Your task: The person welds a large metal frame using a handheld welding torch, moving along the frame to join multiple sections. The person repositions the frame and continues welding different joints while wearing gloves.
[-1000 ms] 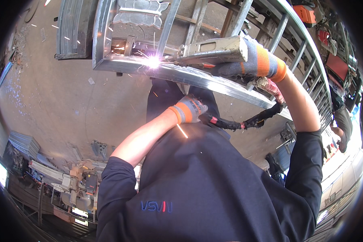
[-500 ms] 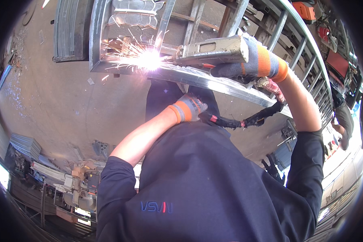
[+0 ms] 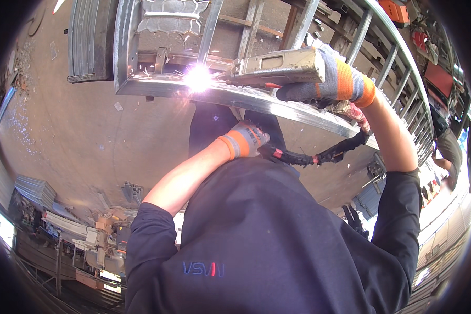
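My right hand, in a grey and orange work glove, is closed around a scuffed beige welding gun. The gun's tip points left at a glaring weld spot, where an upright bar meets the near rail of a silver metal frame. A few sparks fly left along the rail. My left hand, gloved alike, rests at my lap, curled around the black-wrapped cable that runs up to the gun. Glare hides the joint itself.
Grey metal profiles are stacked left of the frame. Ornamental cast panels sit inside it. A machine stands at lower left. At the right edge another person's leg shows, and an orange case lies at upper right.
The spray of sparks has shrunk to a few streaks and the glare is smaller. The gun and my right hand have shifted slightly right. My left hand stays put.
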{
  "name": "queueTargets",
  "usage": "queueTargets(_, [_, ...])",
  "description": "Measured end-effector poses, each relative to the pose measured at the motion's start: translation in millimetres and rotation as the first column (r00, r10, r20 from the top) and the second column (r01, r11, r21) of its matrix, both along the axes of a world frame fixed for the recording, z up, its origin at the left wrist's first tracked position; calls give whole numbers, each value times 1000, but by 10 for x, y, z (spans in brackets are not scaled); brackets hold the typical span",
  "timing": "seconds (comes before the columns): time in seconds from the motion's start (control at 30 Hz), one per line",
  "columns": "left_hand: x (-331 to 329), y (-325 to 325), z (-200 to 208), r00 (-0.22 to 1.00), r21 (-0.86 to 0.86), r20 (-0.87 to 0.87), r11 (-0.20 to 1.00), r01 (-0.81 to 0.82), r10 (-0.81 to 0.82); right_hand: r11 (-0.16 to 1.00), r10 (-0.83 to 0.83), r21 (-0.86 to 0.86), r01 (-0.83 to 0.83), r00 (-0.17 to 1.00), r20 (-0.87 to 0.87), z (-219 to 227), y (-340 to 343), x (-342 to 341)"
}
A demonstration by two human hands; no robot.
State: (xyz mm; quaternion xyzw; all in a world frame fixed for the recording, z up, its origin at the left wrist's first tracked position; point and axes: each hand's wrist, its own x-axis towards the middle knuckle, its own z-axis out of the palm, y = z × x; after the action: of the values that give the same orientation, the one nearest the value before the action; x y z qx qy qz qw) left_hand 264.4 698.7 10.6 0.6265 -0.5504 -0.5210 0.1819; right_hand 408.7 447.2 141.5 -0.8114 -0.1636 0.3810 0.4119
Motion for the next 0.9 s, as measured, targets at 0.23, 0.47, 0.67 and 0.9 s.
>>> queueTargets(0.23, [3, -50, 22, 999, 36, -11, 999, 39, -39, 976, -197, -148, 157, 928, -317, 163, -63, -30])
queueTargets(0.47, [-118, -349, 113, 996, 50, -31, 995, 81, -80, 922, -316, 117, 368, 893, -320, 182, -584, -354])
queueTargets(0.67, [-558, -982, 132, 995, 50, -27, 994, 97, -96, 916, -367, -21, 400, 818, -443, 245, -1288, -898])
queueTargets(0.9, [-994, -1344, 209, 994, 74, 61, 994, 81, -85, 933, -239, 198, 300, 929, -281, -139, -1467, -1229])
